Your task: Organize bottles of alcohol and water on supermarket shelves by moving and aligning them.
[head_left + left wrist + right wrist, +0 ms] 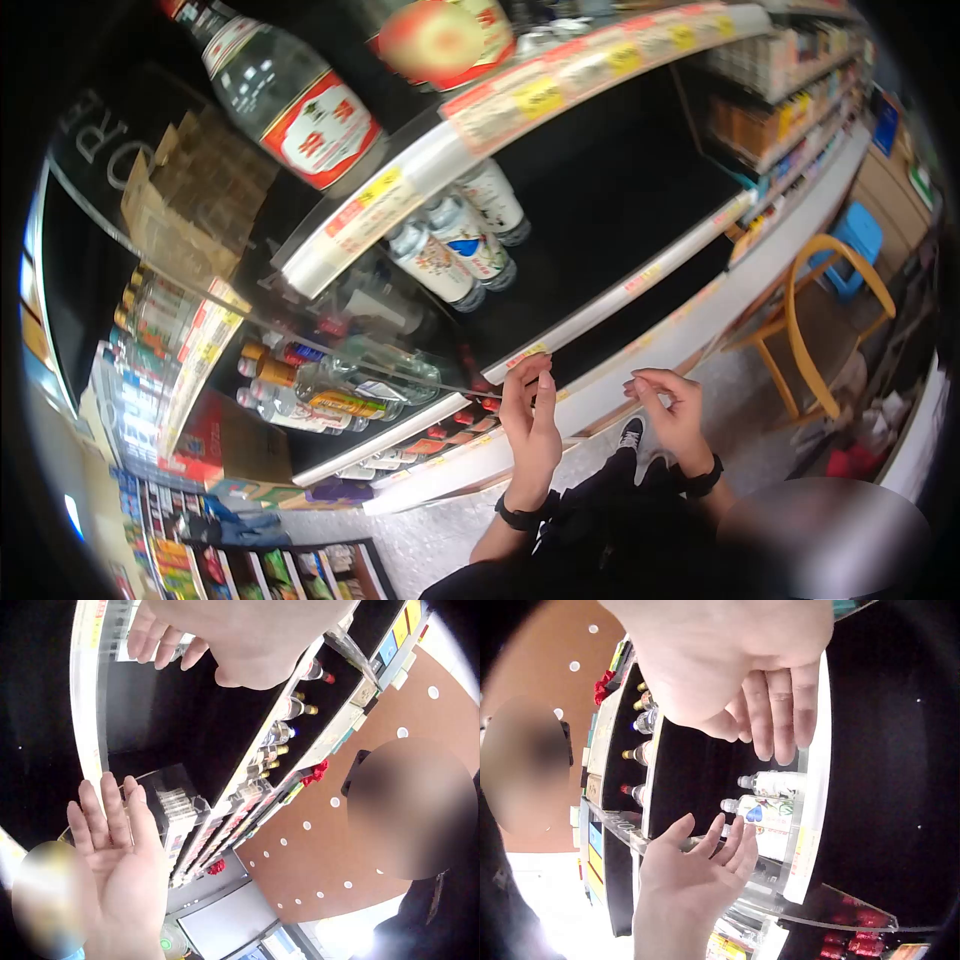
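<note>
Both hands are raised in front of a store shelf, with nothing in them. My left hand (533, 425) has its fingers up and slightly bent, beside the lower shelf's white edge (640, 285). To its right, my right hand (672, 412) is apart from it, fingers loosely bent toward the left. In the left wrist view the right hand (124, 859) shows its palm with fingers extended. The right wrist view has the left hand (697, 870) overlapping small clear bottles (769, 812) with white labels. Those bottles (465, 245) stand on the black shelf beyond the hands.
A large bottle (320, 130) with a red and white label stands on the upper shelf, above a price-tag strip (545, 95). More bottles (310, 385) fill the lower left, near a cardboard box (190, 190). A wooden chair (805, 365) is at the right.
</note>
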`<state>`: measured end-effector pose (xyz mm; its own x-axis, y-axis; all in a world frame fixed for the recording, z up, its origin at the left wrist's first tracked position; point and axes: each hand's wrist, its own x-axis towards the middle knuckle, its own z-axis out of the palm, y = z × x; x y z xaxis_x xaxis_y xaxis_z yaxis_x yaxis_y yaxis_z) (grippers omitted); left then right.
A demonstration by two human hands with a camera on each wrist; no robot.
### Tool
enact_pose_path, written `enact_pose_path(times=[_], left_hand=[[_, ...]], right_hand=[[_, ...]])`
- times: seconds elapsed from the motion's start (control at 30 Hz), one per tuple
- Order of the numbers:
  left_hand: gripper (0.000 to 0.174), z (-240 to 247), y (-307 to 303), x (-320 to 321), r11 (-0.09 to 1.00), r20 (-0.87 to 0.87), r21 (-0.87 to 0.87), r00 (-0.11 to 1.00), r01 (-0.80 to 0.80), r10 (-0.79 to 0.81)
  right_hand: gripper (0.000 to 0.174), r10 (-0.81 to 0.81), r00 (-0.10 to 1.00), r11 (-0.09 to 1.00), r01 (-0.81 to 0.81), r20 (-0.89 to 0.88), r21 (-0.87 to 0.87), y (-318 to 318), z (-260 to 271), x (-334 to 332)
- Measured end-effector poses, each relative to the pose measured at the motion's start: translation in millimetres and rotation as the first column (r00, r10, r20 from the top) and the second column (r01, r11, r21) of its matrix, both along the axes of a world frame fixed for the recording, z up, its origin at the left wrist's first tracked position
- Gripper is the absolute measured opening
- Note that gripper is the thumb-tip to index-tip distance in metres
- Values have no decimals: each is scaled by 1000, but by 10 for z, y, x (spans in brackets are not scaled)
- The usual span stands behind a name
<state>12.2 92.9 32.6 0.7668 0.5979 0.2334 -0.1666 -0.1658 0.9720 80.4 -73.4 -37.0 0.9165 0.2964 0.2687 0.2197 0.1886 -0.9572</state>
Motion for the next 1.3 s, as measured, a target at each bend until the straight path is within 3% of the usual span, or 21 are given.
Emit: enact_pose_path(times=[0.07, 0.17, 0.27, 0.37, 0.5, 0.53, 0.57, 0.67, 0.7, 0.73, 0.87, 0.93, 0.97, 1.13, 1.3], left_hand=[[27, -4, 120, 85, 999, 12, -20, 999, -34, 34], [27, 10, 303, 265, 998, 59, -15, 996, -66, 67], [28, 42, 484, 420, 996, 116, -30, 989, -90, 93], [33, -16, 635, 555, 996, 172, -23, 981, -84, 87], [41, 60, 780, 690, 989, 150, 89, 983, -116, 102], [43, 61, 800, 712, 989, 160, 91, 982, -119, 104], [45, 67, 819, 734, 989, 174, 94, 980, -118, 100], [49, 124, 847, 726, 989, 149, 97, 985, -108, 93], [50, 127, 848, 734, 990, 133, 106, 988, -98, 83], [54, 87, 854, 751, 991, 116, 96, 990, -91, 79], [56, 32, 862, 762, 987, 86, 101, 990, -123, 114], [58, -28, 877, 795, 988, 56, 96, 992, -117, 112], [58, -28, 876, 813, 988, 60, 96, 991, -121, 116], [58, 65, 792, 819, 984, 138, 168, 990, -53, 30], [59, 130, 725, 650, 940, 242, 339, 968, -24, -63]], right_hand=[[30, 10, 983, 998, -22, 183, 63, 178, 182, 207], [44, 105, 953, 989, -130, 284, 67, 498, 462, 580], [55, 196, 932, 979, -202, 304, -14, 914, 751, 896], [62, 302, 932, 953, -296, 203, -60, 1319, 865, 1180], [52, 360, 903, 921, -304, 233, -242, 1703, 776, 1516], [42, 401, 886, 914, -371, 234, -162, 1796, 814, 1532], [36, 430, 856, 893, -356, 286, -275, 1844, 818, 1613], [31, 440, 854, 890, -375, 277, -259, 1962, 809, 1656], [30, 442, 881, 891, -409, 170, -198, 2004, 747, 1690], [28, 442, 895, 892, -432, 58, -132, 2030, 711, 1702], [31, 416, 901, 886, -371, 125, -277, 1940, 818, 1614], [39, 450, 893, 891, -448, 12, -79, 1815, 839, 1484], [47, 465, 885, 883, -461, 31, -82, 1739, 831, 1459], [55, 377, 923, 925, -373, 69, -65, 1463, 796, 1185], [55, 277, 953, 959, -281, 124, 21, 1247, 654, 900]])
